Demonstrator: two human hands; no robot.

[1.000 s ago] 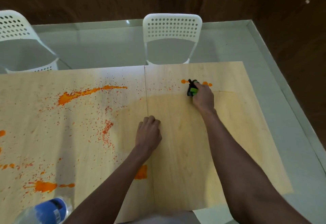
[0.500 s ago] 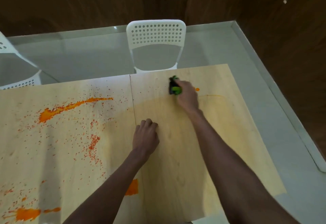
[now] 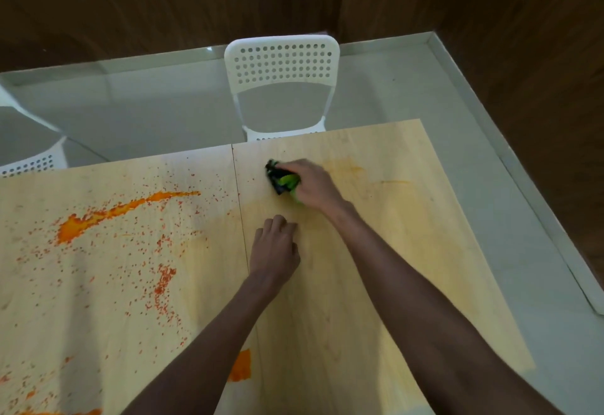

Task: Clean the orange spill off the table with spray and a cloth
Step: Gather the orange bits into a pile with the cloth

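Note:
My right hand presses a bunched green and black cloth onto the far part of the right wooden table panel. My left hand rests on that panel near the seam, fingers curled, holding nothing. The orange spill covers the left panel as a long streak, scattered specks and a patch beside my left forearm. A faint orange smear lies to the right of the cloth. No spray bottle shows in this view.
A white perforated chair stands behind the table's far edge, and part of another chair is at the left. Grey floor with a raised border runs along the right. Dark wooden walls rise behind.
My right hand has wiped the cloth leftward along the far edge; the orange dots there are gone, leaving a faint smear. The view has shifted right, and the bottle at the bottom left has left the frame.

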